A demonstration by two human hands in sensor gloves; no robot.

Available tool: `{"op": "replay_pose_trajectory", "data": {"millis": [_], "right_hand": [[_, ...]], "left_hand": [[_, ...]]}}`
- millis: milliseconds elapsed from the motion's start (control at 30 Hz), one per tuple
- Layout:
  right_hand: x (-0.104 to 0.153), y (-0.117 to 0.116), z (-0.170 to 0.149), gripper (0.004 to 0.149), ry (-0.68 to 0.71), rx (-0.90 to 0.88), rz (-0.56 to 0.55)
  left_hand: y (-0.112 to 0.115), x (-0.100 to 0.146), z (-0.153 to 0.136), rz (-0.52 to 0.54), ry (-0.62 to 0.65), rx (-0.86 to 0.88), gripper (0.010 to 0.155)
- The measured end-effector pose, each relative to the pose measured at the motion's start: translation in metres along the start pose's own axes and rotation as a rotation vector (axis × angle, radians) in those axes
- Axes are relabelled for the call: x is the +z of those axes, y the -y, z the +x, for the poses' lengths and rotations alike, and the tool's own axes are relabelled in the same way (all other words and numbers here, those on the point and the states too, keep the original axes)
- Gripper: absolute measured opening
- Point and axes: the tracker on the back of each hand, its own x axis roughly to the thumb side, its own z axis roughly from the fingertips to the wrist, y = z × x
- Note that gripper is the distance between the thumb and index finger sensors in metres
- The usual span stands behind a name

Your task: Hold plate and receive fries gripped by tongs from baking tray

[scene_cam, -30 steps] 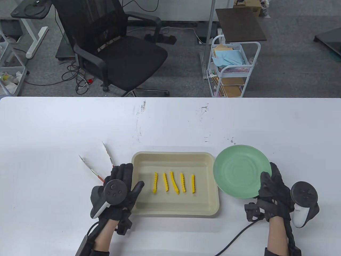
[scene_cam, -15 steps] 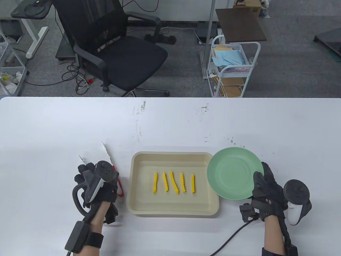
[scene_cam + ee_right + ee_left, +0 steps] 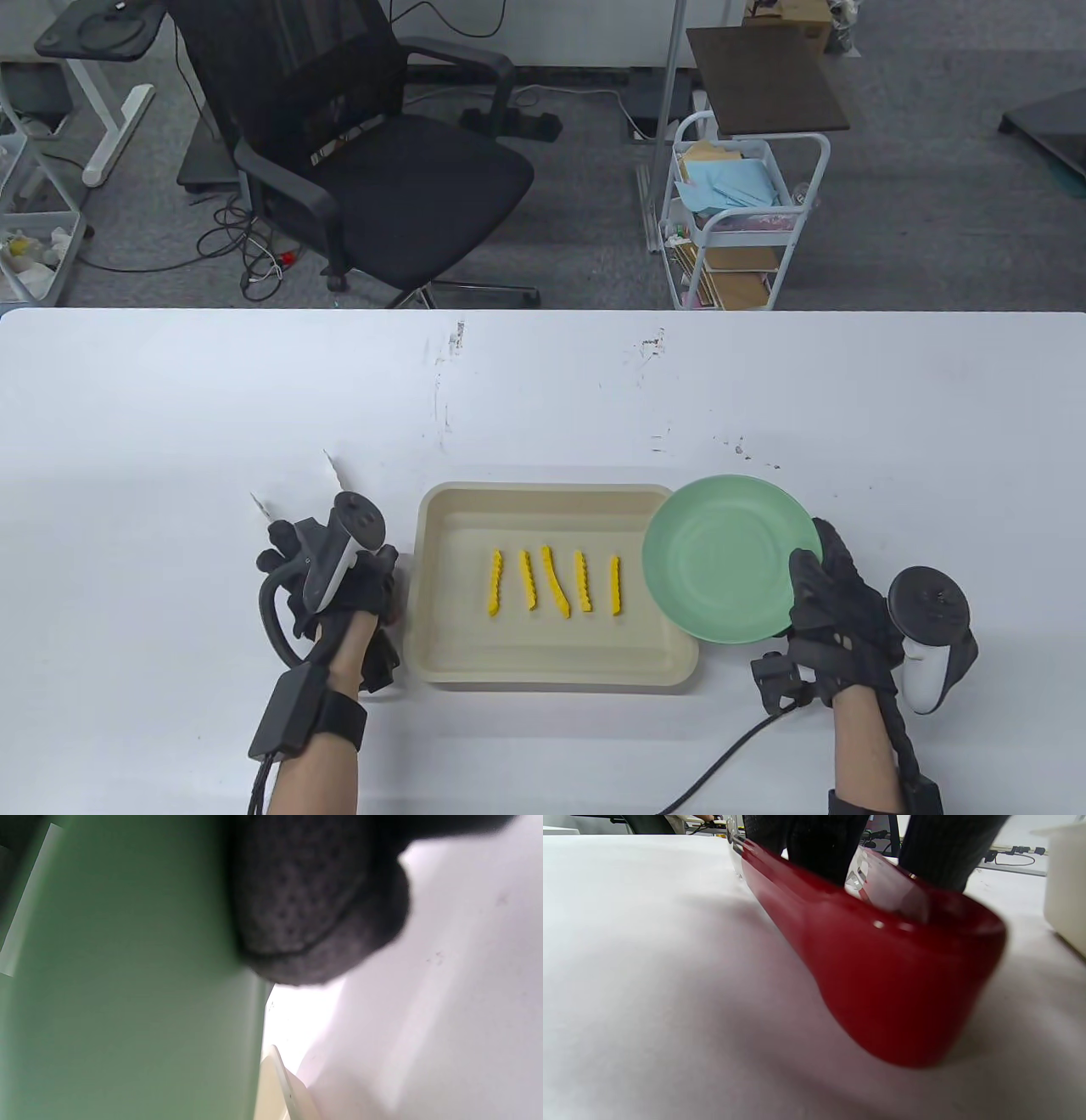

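The tongs (image 3: 333, 469) lie left of the tray, with their metal tips pointing away from me. My left hand (image 3: 339, 586) covers their red handle (image 3: 882, 984), and its fingers (image 3: 818, 849) come down around the handle's two arms. The tongs still rest on the table. Several yellow crinkle fries (image 3: 551, 581) lie in a row in the beige baking tray (image 3: 543, 679). My right hand (image 3: 814, 586) grips the green plate (image 3: 721, 552) by its right rim, thumb on top. The plate is lifted and overlaps the tray's right edge. Its underside (image 3: 127, 984) fills the right wrist view.
The white table (image 3: 543, 390) stretches far beyond the tray. A black cable (image 3: 721, 764) runs from my right wrist to the near edge. An office chair (image 3: 373, 170) and a white cart (image 3: 738, 212) stand behind the table.
My left hand left the tray's left edge, moved onto the tongs and closed around their handle. My right hand carried the plate leftward until it overlaps the tray's edge.
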Motion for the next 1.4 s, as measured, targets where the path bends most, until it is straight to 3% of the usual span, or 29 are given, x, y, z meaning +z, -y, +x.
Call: {"op": "replay_pose_trajectory", "data": {"millis": [100, 200, 333, 467, 700, 833, 900, 1067, 1133, 1300, 1333, 1400], "right_hand": [[-0.001, -0.001, 0.000, 0.057, -0.005, 0.006, 0.005], [-0.001, 0.000, -0.002, 0.057, -0.035, 0.008, 0.005], [-0.002, 0.001, -0.003, 0.057, -0.051, 0.007, 0.005], [-0.003, 0.001, -0.004, 0.057, -0.058, -0.005, 0.012], [-0.002, 0.000, -0.003, 0.057, -0.066, -0.012, 0.023], [-0.003, -0.002, -0.004, 0.057, -0.072, -0.033, 0.053], [-0.003, -0.002, -0.004, 0.057, -0.072, -0.050, 0.061], [-0.005, 0.001, -0.007, 0.057, -0.083, -0.092, 0.064], [-0.006, 0.001, -0.008, 0.057, -0.086, -0.101, 0.065], [-0.007, 0.003, -0.010, 0.057, -0.098, -0.119, 0.068], [-0.007, 0.003, -0.010, 0.057, -0.098, -0.121, 0.068], [-0.007, 0.003, -0.009, 0.057, -0.099, -0.124, 0.068]], "left_hand": [[0.001, -0.001, 0.000, -0.010, -0.009, 0.012, 0.045], [-0.002, 0.001, -0.004, -0.024, -0.013, -0.048, 0.042], [-0.015, 0.008, -0.015, 0.058, 0.002, -0.068, 0.043], [-0.035, 0.017, -0.034, 0.124, 0.030, -0.008, 0.043], [-0.062, 0.029, -0.074, 0.246, 0.080, 0.283, 0.046], [-0.065, 0.028, -0.089, 0.097, 0.157, 0.541, 0.048], [-0.061, 0.026, -0.093, 0.017, 0.248, 0.688, 0.042], [-0.051, 0.025, -0.094, -0.050, 0.440, 0.936, 0.035], [-0.050, 0.028, -0.088, -0.201, 0.498, 0.924, 0.035], [-0.058, 0.043, -0.071, -0.150, 0.599, 0.787, 0.037], [-0.059, 0.046, -0.067, -0.135, 0.608, 0.750, 0.041], [-0.061, 0.058, -0.057, -0.143, 0.658, 0.578, 0.065]]}}
